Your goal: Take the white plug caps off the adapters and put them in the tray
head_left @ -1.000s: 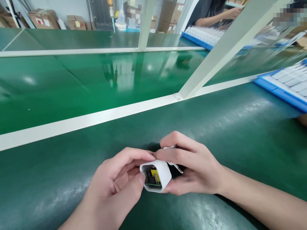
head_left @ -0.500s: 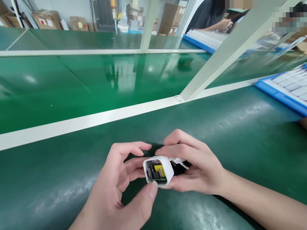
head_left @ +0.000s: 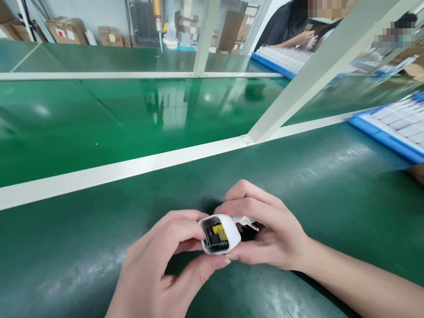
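Note:
A small white charger housing (head_left: 228,232) is held over the dark green bench mat (head_left: 331,185). Its open end faces me and shows a circuit board with a yellow component (head_left: 217,232). My right hand (head_left: 268,229) wraps round the housing from the right, and a white plug part with metal prongs (head_left: 247,222) shows under its fingers. My left hand (head_left: 165,260) pinches the open end, index finger on top and thumb beneath.
A white rail (head_left: 132,165) separates the mat from a glossy green conveyor belt (head_left: 99,119). A slanted white post (head_left: 298,84) rises at right. Blue trays of white parts (head_left: 397,123) lie at far right. Another person (head_left: 291,26) works at a tray behind. Cardboard boxes (head_left: 66,31) line the back.
My left hand, which had opened away from the housing half a second ago, has closed back on its open end. The right hand has kept its grip.

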### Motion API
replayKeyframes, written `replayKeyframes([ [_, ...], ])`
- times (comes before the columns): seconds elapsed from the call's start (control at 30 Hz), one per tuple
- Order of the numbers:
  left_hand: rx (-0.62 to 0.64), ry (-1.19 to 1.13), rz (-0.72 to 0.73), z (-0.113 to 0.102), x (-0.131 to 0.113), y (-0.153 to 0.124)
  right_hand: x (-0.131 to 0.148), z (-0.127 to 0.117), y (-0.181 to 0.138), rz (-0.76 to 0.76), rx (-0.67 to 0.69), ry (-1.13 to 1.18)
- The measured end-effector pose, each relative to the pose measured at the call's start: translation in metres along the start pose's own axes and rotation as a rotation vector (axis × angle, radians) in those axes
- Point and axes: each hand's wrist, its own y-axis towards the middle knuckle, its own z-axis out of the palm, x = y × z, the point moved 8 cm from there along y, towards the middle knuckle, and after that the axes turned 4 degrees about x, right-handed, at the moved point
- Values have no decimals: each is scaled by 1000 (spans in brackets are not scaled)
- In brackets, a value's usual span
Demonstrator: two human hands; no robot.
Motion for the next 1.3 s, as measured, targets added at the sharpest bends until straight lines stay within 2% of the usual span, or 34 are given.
replayKeyframes([
  [0.17, -56, -89, -119, -1, 10, -2, 0, 0, 0, 3, -4, 8],
  [0.27, -41, -111, -152, 1, 13, -4, -1, 1, -1, 3, -3, 3],
  [0.77, 70, -71, -91, 11, 12, -3, 2, -1, 0, -10, 2, -44],
  [1.07, -50, -194, -177, 5, 16, -4, 1, 0, -1, -17, -2, 4],
  [1.13, -11, -191, -184, 6, 15, -1, 0, -1, -1, -8, -5, 40],
  [1.23, 89, -125, -120, 8, 9, 4, -2, 0, -1, 32, 13, 99],
  [1.3, 89, -68, -81, 5, 6, 5, -3, 2, -2, 64, 36, 119],
])
